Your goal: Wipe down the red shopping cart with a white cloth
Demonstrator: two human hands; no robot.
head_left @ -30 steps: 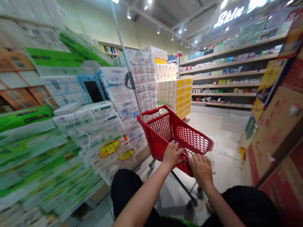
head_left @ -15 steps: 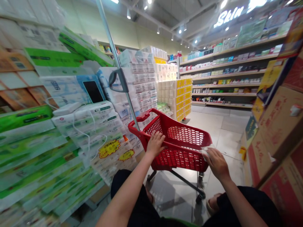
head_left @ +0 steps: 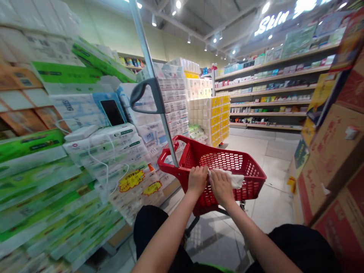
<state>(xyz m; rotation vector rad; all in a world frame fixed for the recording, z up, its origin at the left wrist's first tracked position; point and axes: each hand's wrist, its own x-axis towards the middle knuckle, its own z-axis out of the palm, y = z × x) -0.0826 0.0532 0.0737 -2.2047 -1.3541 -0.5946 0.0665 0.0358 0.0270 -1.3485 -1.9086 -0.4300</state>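
A red shopping basket cart (head_left: 209,199) stands in front of my knees, its near rim facing me. Fingers curled over that rim, my left hand (head_left: 198,181) grips it close to the handle end. Right beside it, my right hand (head_left: 222,186) presses a white cloth or wipe (head_left: 236,181) onto the same rim. Part of the cloth sticks out past my fingers to the right; the rest is hidden under the hand. A metal pole with a grey looped grip (head_left: 150,96) rises from the cart's handle end.
Stacked tissue packs (head_left: 119,146) fill the left side, with a phone (head_left: 113,112) and white cables on them. Cardboard boxes (head_left: 335,151) line the right. Behind the cart are yellow-and-white paper packs (head_left: 220,117) and long shelves of small goods (head_left: 267,89).
My right hand has slid left along the rim with the cloth, from the far corner to beside my left hand. The cart has shifted and turned slightly to the right, the left hand staying on it.
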